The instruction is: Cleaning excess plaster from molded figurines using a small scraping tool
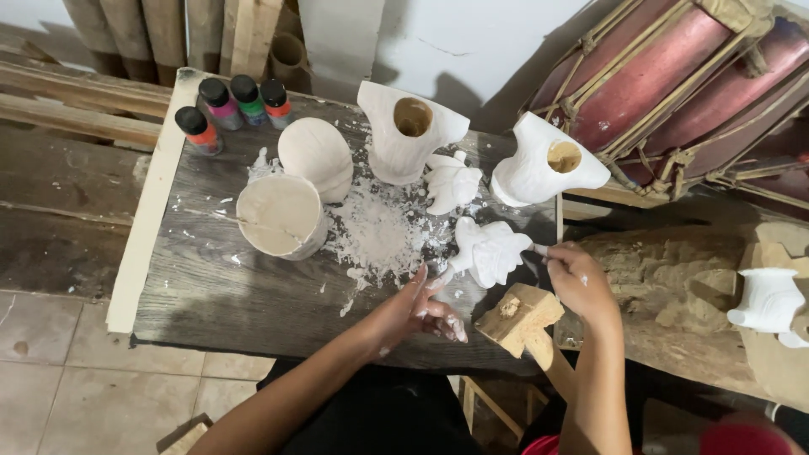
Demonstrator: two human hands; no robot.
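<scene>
Four small paint bottles (233, 108) stand upper left; two white hollow plaster casts (407, 131) upper centre; red drums (674, 76) upper right.

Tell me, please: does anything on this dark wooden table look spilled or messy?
Yes. White crumbs and flakes lie scattered over the table between the cup of pale paste and the white figure that both hands, left and right, touch.

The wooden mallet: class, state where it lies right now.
In the head view the wooden mallet sits at the table's near right edge, between the left hand and right hand, below the white figure.
</scene>
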